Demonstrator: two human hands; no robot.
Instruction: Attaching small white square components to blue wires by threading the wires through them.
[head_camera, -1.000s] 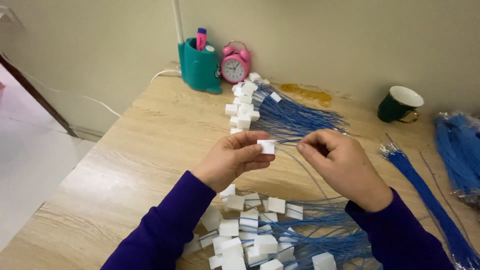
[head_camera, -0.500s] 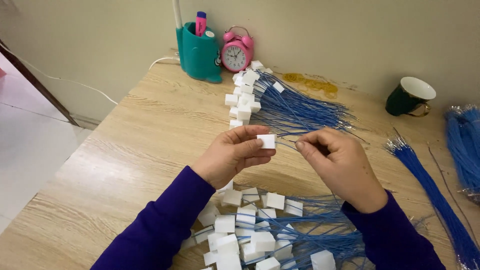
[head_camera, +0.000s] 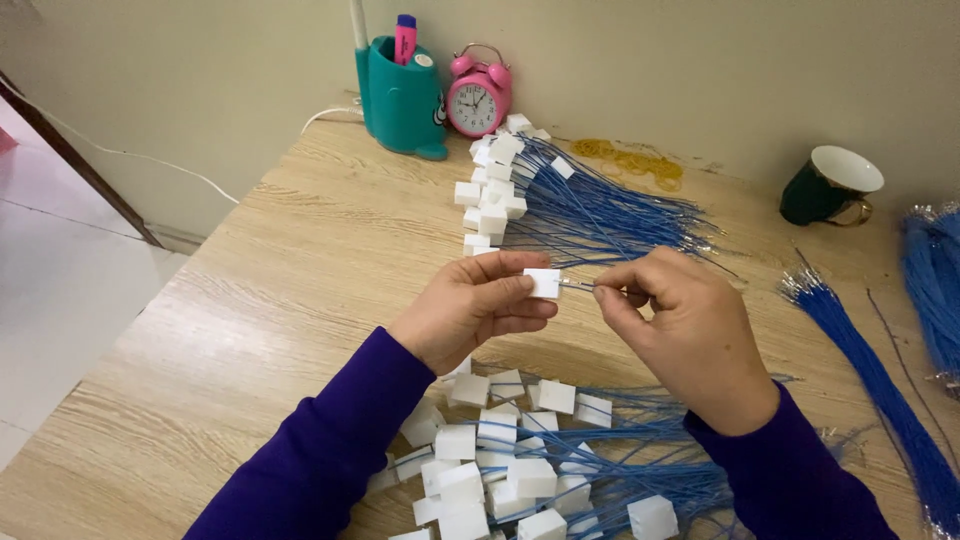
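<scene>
Fingers of left hand (head_camera: 470, 305) grip white block (head_camera: 543, 283), right hand (head_camera: 680, 325) pinches wire end (head_camera: 578, 285) w/ bare table (head_camera: 280, 290) at left

The small white block (head_camera: 543, 283) in my left hand (head_camera: 470, 308) looks like matt, smooth plastic, and the wire tip (head_camera: 578, 285) my right hand (head_camera: 680, 330) pinches is bare, shiny metal. My bench (head_camera: 300, 260) is pale wood-grain with a dull finish. My sleeves (head_camera: 320, 460) are soft purple cloth.
</scene>
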